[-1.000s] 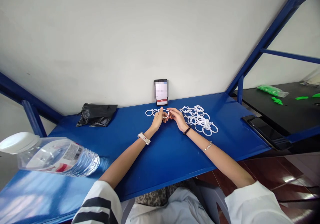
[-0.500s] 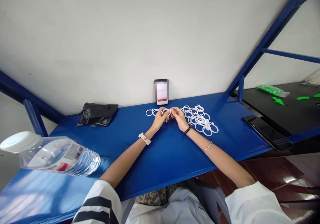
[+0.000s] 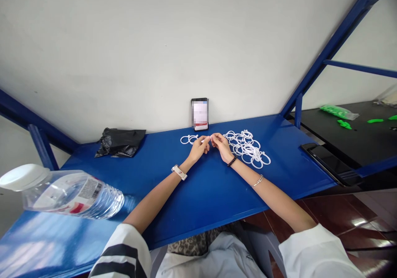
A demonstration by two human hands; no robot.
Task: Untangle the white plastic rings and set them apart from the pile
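The white ring [image 3: 207, 138] is a thin plastic loop. Only a small pale sliver of it shows between the fingertips, just in front of the phone [image 3: 200, 113] that leans upright against the wall. The left hand [image 3: 197, 147] and the right hand [image 3: 221, 145] meet there. Each has its thumb and forefinger pinched narrow on the ring from its own side, with the other fingers loosely curled. To the right of the phone and a little nearer the person lies the pile of rings [image 3: 248, 149], many similar loops tangled flat on the blue table [image 3: 204, 191]. Just left of the phone, beyond the left hand, a short chain of rings [image 3: 187, 139] lies on the same surface. A crumpled black bag [image 3: 119, 141] sits against the wall, well to the left of the phone. Half a second ago the held ring showed as a full open loop between the two hands; now it is almost hidden and the fingertips have drawn closer together. Both hands have kept their place in front of the phone, and the pile, the chain and the bag lie as they did.
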